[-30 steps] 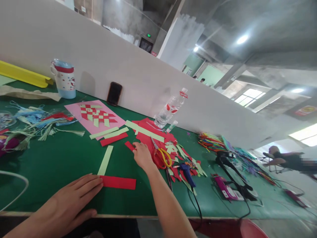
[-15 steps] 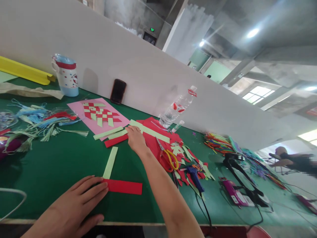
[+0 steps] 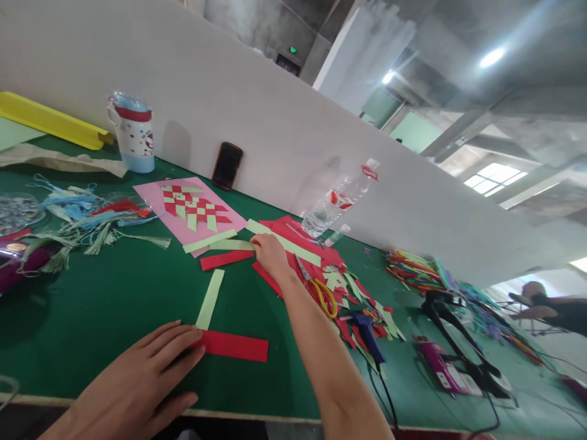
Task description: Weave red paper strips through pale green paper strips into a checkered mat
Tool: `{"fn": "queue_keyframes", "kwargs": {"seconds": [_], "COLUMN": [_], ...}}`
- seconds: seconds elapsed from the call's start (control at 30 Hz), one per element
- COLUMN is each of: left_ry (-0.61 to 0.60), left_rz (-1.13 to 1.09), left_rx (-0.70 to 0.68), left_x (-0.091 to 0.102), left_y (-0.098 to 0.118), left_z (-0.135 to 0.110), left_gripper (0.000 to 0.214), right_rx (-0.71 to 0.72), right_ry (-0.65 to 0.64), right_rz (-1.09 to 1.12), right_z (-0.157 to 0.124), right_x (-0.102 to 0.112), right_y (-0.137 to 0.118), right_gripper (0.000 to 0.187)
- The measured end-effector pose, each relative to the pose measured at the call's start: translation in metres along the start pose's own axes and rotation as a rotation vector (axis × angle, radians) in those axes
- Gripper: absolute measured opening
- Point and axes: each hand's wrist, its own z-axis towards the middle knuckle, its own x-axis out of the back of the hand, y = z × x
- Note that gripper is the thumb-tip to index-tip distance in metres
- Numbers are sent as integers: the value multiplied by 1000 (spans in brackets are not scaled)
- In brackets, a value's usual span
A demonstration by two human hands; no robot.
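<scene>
My left hand (image 3: 151,373) lies with its fingers stretched out, the tips pressing on the left end of a red paper strip (image 3: 241,346). From that end a pale green paper strip (image 3: 211,299) runs upward, roughly square to the red one. My right hand (image 3: 271,252) pinches the right end of another pale green strip (image 3: 229,245), which looks slightly bent. Just below that strip is a shorter red strip (image 3: 224,260); above it, one more green strip (image 3: 208,241) partly overlaps a pink sheet (image 3: 149,194) bearing a red-and-green woven paper fish (image 3: 195,208).
Right of my right hand are red paper (image 3: 293,229), scissors (image 3: 323,296), scraps and a blue glue gun (image 3: 369,339) with a cord. Behind stand a water bottle (image 3: 337,201), a phone (image 3: 227,165) and a cup (image 3: 135,137). Tassels (image 3: 101,226) lie left. A person (image 3: 545,305) is far right.
My right hand has drawn the end of the green strip slightly up and right, away from the red strip below. The left hand stays pressed down. The view has shifted a little.
</scene>
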Motion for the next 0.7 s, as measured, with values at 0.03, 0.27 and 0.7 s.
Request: {"fn": "queue_keyframes", "kwargs": {"seconds": [0.03,0.27,0.7], "left_ry": [-1,-5,-303], "left_rz": [-10,30,-32], "left_rx": [3,3,110], "left_x": [0,-7,-12], "left_y": [0,-1,1], "left_z": [-1,-8,18], "left_gripper": [46,53,51], "right_rx": [-24,-209,-537], "right_ry": [30,229,473], "right_rz": [53,482,1143], "right_z": [-7,-93,-169], "right_x": [3,13,24], "right_y": [1,12,34], "right_gripper": [31,20,55]}}
